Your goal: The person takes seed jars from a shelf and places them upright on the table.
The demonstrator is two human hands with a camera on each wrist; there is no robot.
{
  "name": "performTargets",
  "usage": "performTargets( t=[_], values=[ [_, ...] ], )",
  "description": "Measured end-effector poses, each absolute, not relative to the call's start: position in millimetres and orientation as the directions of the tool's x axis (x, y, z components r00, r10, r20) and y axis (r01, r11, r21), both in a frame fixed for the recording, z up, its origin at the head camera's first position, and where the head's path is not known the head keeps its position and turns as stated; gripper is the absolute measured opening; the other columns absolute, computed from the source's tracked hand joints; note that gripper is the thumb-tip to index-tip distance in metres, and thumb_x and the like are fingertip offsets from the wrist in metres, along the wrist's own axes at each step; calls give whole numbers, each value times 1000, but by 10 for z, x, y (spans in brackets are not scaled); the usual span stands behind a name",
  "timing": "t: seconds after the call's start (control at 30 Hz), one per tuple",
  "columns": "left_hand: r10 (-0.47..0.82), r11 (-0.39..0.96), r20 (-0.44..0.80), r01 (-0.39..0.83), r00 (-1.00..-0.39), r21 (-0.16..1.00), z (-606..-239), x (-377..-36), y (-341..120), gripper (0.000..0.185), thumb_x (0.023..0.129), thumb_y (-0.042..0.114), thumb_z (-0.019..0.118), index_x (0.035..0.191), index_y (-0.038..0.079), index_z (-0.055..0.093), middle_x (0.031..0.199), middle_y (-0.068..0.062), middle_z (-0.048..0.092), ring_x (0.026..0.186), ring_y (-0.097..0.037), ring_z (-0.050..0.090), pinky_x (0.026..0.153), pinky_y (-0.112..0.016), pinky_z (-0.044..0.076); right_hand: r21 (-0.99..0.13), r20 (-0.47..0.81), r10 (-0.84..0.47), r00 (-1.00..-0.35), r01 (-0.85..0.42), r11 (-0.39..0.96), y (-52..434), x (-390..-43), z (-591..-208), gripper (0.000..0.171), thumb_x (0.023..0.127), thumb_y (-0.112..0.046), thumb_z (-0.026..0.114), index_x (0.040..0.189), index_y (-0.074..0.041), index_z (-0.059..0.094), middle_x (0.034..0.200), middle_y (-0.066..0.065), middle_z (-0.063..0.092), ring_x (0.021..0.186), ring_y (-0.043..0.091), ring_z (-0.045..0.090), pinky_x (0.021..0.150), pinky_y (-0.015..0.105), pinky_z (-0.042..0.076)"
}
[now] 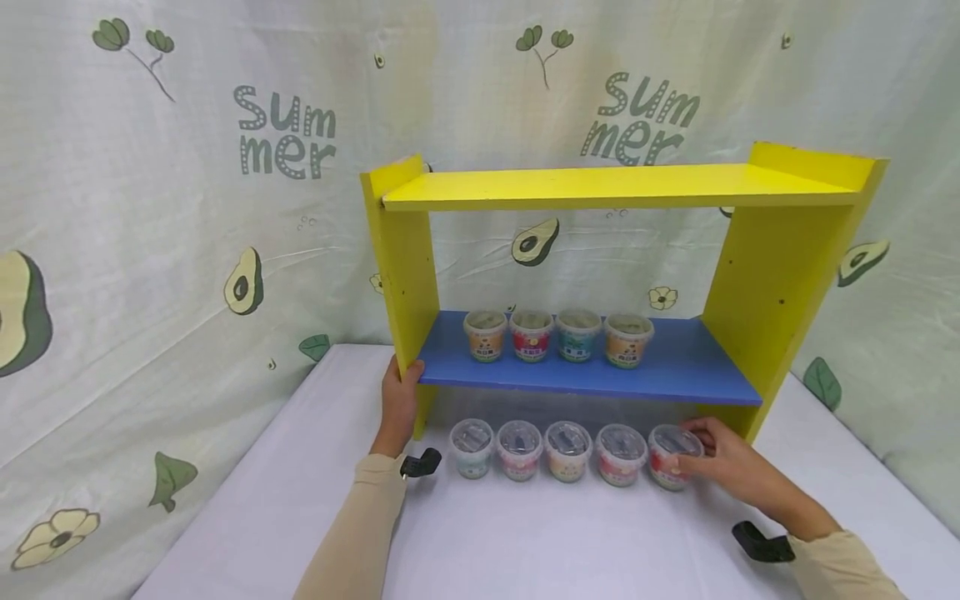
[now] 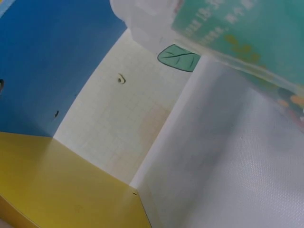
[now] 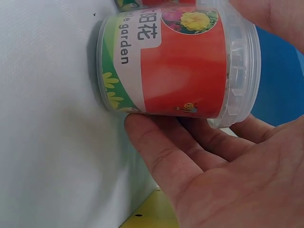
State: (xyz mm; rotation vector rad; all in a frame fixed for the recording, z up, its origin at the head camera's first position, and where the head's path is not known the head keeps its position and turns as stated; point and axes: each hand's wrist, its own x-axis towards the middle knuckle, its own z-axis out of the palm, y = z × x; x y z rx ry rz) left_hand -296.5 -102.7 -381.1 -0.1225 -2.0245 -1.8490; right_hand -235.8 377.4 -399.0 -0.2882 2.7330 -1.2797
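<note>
Your right grip (image 1: 712,458) curls its fingers and thumb around the red-labelled tub (image 1: 670,457), the last of five lidded tubs lined up on the white bench (image 1: 525,542), lower right of centre in the frame. Your left grip (image 1: 400,392) clasps the yellow shelf's left upright (image 1: 401,267). Four more tubs (image 1: 557,335) stand on the blue shelf board (image 1: 675,367).

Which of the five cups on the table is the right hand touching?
The rightmost cup, with the red label: the right hand has its fingers around it. The other four stand to its left, untouched.
</note>
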Motion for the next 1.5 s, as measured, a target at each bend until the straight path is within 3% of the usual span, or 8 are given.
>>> performTargets(
  t=[0.67, 0.93, 1.2, 1.5],
  values=[
    [-190, 125, 338, 318, -922, 940, -3804, -2998, -1012, 45, 104, 22, 45, 143, 1, 41, 130, -17, 50, 116, -31, 48, 106, -50, 35, -776, -11, -235, -972, -140, 615, 3755, -2357, -4004, 82, 95, -38, 66, 144, 12, 24, 147, 33, 32, 133, 55, 32, 102, 67, 34],
    [-198, 122, 334, 315, -922, 941, -3772, -2976, -1015, 44, 105, 23, 45, 143, 1, 41, 131, -17, 50, 118, -31, 48, 107, -47, 35, -749, 40, -265, -963, -205, 630, 3731, -2354, -3932, 80, 94, -35, 68, 146, 11, 28, 147, 35, 33, 131, 57, 34, 101, 67, 35],
    [-208, 115, 311, 293, -927, 949, -4024, -3234, -1091, 47, 105, 29, 45, 146, 6, 39, 134, -14, 49, 120, -30, 47, 108, -49, 33, -767, 54, -249, -967, -200, 610, 3820, -2315, -3856, 71, 98, -30, 64, 145, 12, 30, 143, 31, 42, 124, 46, 50, 91, 43, 52],
    [-222, 118, 357, 338, -907, 934, -4096, -3256, -1082, 48, 102, 37, 47, 143, 11, 43, 130, -12, 51, 117, -29, 48, 106, -50, 34, -742, 111, -235, -966, -238, 627, 3873, -2244, -3719, 59, 100, -30, 62, 140, 9, 45, 135, 27, 55, 116, 37, 60, 82, 30, 55]
  ],
)
